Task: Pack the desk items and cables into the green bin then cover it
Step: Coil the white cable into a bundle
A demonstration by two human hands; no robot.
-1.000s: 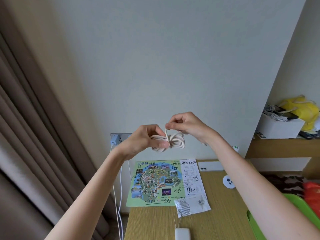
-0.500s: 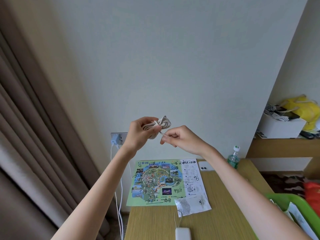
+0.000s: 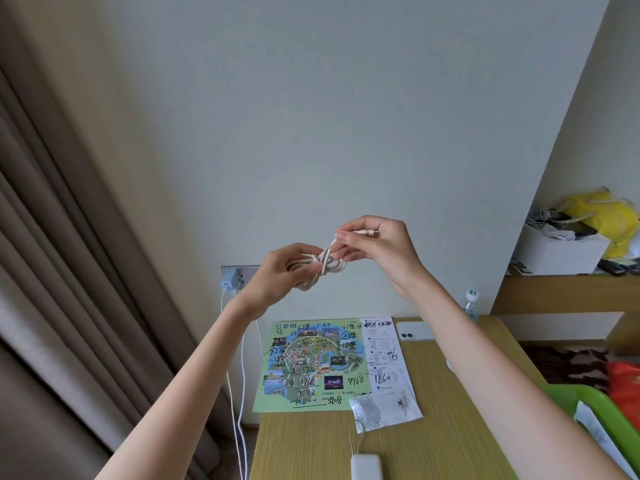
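A coiled white cable [image 3: 329, 264] hangs in the air in front of the wall, above the wooden desk [image 3: 311, 445]. My left hand [image 3: 280, 275] grips the coil's loops. My right hand [image 3: 377, 245] pinches the cable's free end with its plug, held just above and right of the coil. The green bin [image 3: 602, 407] shows at the lower right edge with papers inside; most of it is cut off. On the desk lie a colourful map sheet [image 3: 311, 365], a white phone [image 3: 415, 330] and a white power bank [image 3: 366, 466].
A charger [image 3: 230, 281] sits in the wall socket with white cords hanging down beside the desk. Curtains fill the left. A water bottle [image 3: 471, 304] stands at the desk's back right. A shelf at right holds a white box [image 3: 557, 254] and yellow bag [image 3: 602, 216].
My right hand has risen from below the coil to above it, carrying the cable's end around the bundle. My left hand has dropped slightly and shifted right with the coil.
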